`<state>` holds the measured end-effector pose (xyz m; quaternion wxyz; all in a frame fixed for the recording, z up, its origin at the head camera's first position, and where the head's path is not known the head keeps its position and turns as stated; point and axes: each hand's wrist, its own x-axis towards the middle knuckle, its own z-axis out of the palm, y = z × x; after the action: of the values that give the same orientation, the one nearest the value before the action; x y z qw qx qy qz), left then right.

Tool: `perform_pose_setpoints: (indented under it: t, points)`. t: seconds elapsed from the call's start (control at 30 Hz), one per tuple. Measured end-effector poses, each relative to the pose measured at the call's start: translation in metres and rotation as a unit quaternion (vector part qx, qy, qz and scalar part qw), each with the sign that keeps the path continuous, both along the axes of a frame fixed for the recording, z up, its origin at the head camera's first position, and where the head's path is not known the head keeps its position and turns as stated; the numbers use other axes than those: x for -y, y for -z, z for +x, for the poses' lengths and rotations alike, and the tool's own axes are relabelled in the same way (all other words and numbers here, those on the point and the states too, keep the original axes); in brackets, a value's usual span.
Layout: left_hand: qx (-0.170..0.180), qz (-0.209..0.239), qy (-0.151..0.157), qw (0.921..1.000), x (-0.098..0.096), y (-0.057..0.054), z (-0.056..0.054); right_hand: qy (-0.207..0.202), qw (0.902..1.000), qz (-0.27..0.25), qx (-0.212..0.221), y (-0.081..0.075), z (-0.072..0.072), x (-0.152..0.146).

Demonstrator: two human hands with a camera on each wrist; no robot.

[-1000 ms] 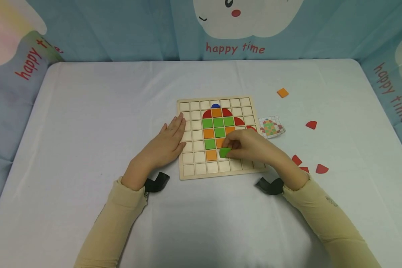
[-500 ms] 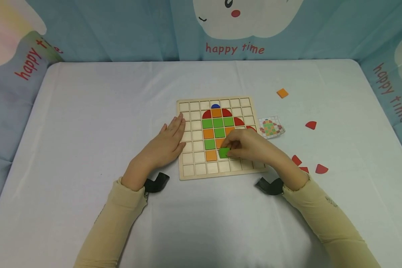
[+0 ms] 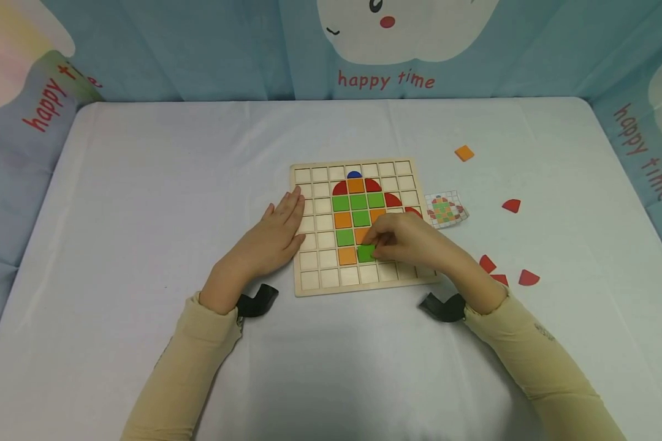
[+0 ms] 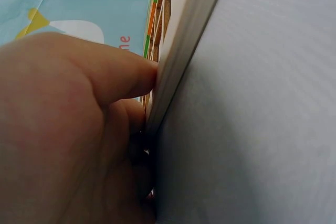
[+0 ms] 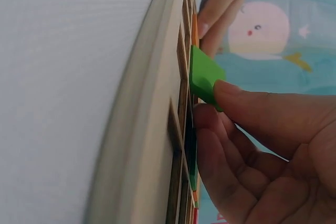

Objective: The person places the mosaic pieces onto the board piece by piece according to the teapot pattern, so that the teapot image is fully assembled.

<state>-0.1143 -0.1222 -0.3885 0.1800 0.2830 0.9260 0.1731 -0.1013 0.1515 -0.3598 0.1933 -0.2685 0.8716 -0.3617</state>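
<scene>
A wooden grid board [image 3: 314, 280] lies on the table, with green, orange, red and blue pieces set in its cells. My right hand [image 3: 416, 242] pinches a green square tile [image 3: 366, 253] between thumb and fingers, over a cell beside an orange tile [image 3: 347, 256]. In the right wrist view the green tile [image 5: 206, 74] stands tilted, one edge down at the grid. My left hand [image 3: 273, 236] lies with its fingers extended along the board's left edge. Its thumb touches the rim of the board [image 4: 181, 51] in the left wrist view.
A small printed pattern card [image 3: 445, 209] lies right of the board. Loose red quarter-round pieces [image 3: 511, 206] and an orange square [image 3: 464, 153] are scattered farther right; one red piece is partly hidden by the right forearm. A blue printed cloth [image 3: 198, 49] rises behind the table.
The green tile in my right hand has shifted slightly left and now lines up more closely with its cell. My left hand has stayed at the board's edge.
</scene>
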Motion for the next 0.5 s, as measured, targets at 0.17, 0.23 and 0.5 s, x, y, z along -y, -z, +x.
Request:
perform_pose_setpoints:
  t: [0.17,0.23,0.5]
  points:
    - [0.001,-0.001,0.0,1.0,0.0006,-0.0012,-0.0001,-0.006,0.9999,-0.007,-0.007,0.0004,-0.0009,0.0003]
    - [0.001,-0.001,0.0,1.0,0.0009,-0.0014,-0.0001,-0.007,0.9999,-0.008,-0.008,0.0007,-0.0014,0.0003]
    - [0.0,0.002,0.004,1.0,0.0006,-0.001,-0.0003,0.016,0.9999,0.0,-0.002,-0.0034,-0.0054,-0.0084]
